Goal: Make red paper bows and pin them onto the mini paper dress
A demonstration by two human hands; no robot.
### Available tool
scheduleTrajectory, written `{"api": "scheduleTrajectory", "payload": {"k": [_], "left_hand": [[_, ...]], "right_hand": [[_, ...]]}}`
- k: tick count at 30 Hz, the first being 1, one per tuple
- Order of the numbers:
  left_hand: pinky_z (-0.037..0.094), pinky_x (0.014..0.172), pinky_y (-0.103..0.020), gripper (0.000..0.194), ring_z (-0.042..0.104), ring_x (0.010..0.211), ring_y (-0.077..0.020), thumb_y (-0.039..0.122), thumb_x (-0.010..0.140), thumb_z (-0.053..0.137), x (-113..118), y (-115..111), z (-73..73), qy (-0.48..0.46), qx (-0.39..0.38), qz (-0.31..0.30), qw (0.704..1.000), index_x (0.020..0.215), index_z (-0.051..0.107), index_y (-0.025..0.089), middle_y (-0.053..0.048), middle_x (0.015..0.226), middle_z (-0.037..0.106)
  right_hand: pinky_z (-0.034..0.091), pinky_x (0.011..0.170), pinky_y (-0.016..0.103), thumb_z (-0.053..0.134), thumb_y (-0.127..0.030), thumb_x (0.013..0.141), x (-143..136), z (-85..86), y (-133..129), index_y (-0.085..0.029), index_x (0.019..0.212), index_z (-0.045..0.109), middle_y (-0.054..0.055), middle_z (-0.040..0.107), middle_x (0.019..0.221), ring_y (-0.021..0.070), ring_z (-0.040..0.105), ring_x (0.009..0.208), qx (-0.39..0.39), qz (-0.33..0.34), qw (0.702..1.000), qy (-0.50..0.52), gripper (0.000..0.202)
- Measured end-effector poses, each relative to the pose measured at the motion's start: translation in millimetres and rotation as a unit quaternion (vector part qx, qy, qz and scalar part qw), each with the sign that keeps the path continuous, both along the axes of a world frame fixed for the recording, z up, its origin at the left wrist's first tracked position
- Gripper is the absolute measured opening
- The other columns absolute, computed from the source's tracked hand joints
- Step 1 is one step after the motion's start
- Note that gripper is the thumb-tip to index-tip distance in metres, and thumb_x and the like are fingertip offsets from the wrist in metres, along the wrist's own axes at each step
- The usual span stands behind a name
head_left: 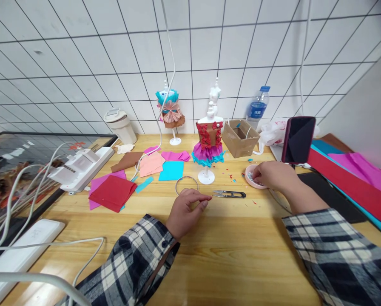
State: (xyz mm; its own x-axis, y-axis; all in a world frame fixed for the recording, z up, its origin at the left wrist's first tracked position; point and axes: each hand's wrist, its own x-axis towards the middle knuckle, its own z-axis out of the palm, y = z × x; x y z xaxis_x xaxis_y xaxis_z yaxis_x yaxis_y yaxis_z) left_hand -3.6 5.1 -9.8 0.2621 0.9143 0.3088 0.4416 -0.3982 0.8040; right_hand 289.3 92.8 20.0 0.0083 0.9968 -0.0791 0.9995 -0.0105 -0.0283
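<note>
My left hand rests over the table in front of the dress form, its thumb and forefinger close together around a tiny red piece. Small black thread snips lie just right of those fingertips. My right hand reaches into a small pink dish of tiny pieces; its fingertips are down in the dish and what they pinch is hidden. Between the hands stands a white mini dress form wearing a brown top with red ruffles and a magenta and turquoise skirt. A thin ring lies behind my left hand.
Coloured paper squares spread at the left, near a power strip and cables. Behind are a cup, a second dressed form, a cardboard box and a bottle. A phone stands right.
</note>
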Motion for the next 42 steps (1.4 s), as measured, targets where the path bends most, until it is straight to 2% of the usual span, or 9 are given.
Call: {"api": "scheduleTrajectory", "payload": {"k": [3, 8, 11, 13, 16, 18, 21, 25, 42], "left_hand": [[0.047, 0.074, -0.031, 0.016, 0.061, 0.081, -0.0181, 0.025, 0.083, 0.058, 0, 0, 0.1, 0.004, 0.001, 0.0, 1.0, 0.087, 0.073, 0.022, -0.005, 0.08, 0.07], [0.047, 0.075, -0.031, 0.016, 0.061, 0.081, -0.0181, 0.023, 0.083, 0.058, 0, 1, 0.0, 0.01, 0.004, 0.006, 1.0, 0.087, 0.073, 0.022, -0.005, 0.08, 0.069], [0.047, 0.074, -0.031, 0.016, 0.061, 0.082, -0.0181, 0.024, 0.083, 0.057, -1, 2, -0.8, 0.011, 0.01, 0.005, 1.0, 0.086, 0.073, 0.022, -0.005, 0.08, 0.069], [0.047, 0.074, -0.031, 0.016, 0.061, 0.082, -0.0182, 0.025, 0.084, 0.057, -2, 2, -1.4, 0.01, 0.013, 0.003, 1.0, 0.087, 0.073, 0.022, -0.005, 0.081, 0.07], [0.047, 0.074, -0.031, 0.017, 0.061, 0.081, -0.018, 0.026, 0.084, 0.057, -1, 0, -1.1, 0.01, 0.014, -0.004, 1.0, 0.086, 0.073, 0.022, -0.005, 0.08, 0.069], [0.046, 0.074, -0.031, 0.016, 0.061, 0.079, -0.0175, 0.025, 0.083, 0.058, 0, -2, -0.3, 0.012, 0.015, -0.013, 1.0, 0.087, 0.073, 0.022, -0.005, 0.08, 0.069], [0.044, 0.075, -0.031, 0.015, 0.06, 0.078, -0.0171, 0.025, 0.083, 0.058, 2, -5, 0.7, 0.016, 0.022, -0.027, 0.999, 0.087, 0.072, 0.022, -0.004, 0.078, 0.069], [0.043, 0.074, -0.031, 0.015, 0.059, 0.077, -0.0167, 0.026, 0.083, 0.058, 3, -9, 0.6, 0.028, 0.034, -0.041, 0.998, 0.088, 0.072, 0.022, -0.004, 0.078, 0.068], [0.04, 0.072, -0.03, 0.015, 0.056, 0.076, -0.0157, 0.026, 0.084, 0.058, 2, -10, -3.1, 0.064, 0.073, -0.057, 0.994, 0.089, 0.071, 0.02, -0.004, 0.077, 0.066]], "right_hand": [[0.035, 0.059, 0.03, 0.065, -0.029, 0.065, -2, 2.0, -2, -0.025, 0.075, 0.075, 0.01, 0.07, 0.081, 0.0235, 0.062, 0.072, -0.048, 0.002, 0.998, -0.046, 0.015], [0.031, 0.053, 0.029, 0.061, -0.035, 0.068, 7, 11.5, -4, -0.027, 0.079, 0.072, 0.006, 0.068, 0.078, 0.0219, 0.059, 0.069, -0.025, 0.01, 0.999, -0.035, 0.017], [0.031, 0.052, 0.027, 0.062, -0.036, 0.068, 12, 17.2, -10, -0.026, 0.074, 0.07, 0.003, 0.067, 0.074, 0.0185, 0.057, 0.064, 0.002, 0.019, 1.0, 0.011, 0.014], [0.034, 0.053, 0.026, 0.063, -0.036, 0.07, 5, 19.3, -21, -0.025, 0.072, 0.069, 0.002, 0.067, 0.075, 0.0163, 0.056, 0.064, 0.029, 0.056, 0.994, 0.094, 0.013], [0.038, 0.055, 0.025, 0.061, -0.039, 0.076, -24, 16.1, -50, -0.023, 0.079, 0.07, 0.003, 0.067, 0.078, 0.0141, 0.054, 0.062, 0.056, 0.148, 0.944, 0.29, 0.018], [0.038, 0.052, 0.025, 0.06, -0.042, 0.078, -50, 9.7, -72, -0.022, 0.08, 0.071, 0.003, 0.064, 0.074, 0.0128, 0.05, 0.057, 0.068, 0.157, 0.901, 0.399, 0.022], [0.039, 0.052, 0.024, 0.062, -0.039, 0.079, -83, -1.3, -94, -0.022, 0.081, 0.071, 0.002, 0.063, 0.073, 0.0113, 0.048, 0.056, 0.062, 0.162, 0.87, 0.462, 0.019], [0.038, 0.052, 0.024, 0.062, -0.034, 0.08, -98, -10.5, -103, -0.022, 0.081, 0.071, 0.002, 0.062, 0.073, 0.0108, 0.048, 0.056, 0.074, 0.151, 0.866, 0.47, 0.015], [0.04, 0.056, 0.023, 0.063, -0.025, 0.081, -102, -21.2, -106, -0.023, 0.083, 0.069, 0.0, 0.065, 0.078, 0.01, 0.051, 0.059, 0.137, 0.191, 0.888, 0.395, 0.007]]}}
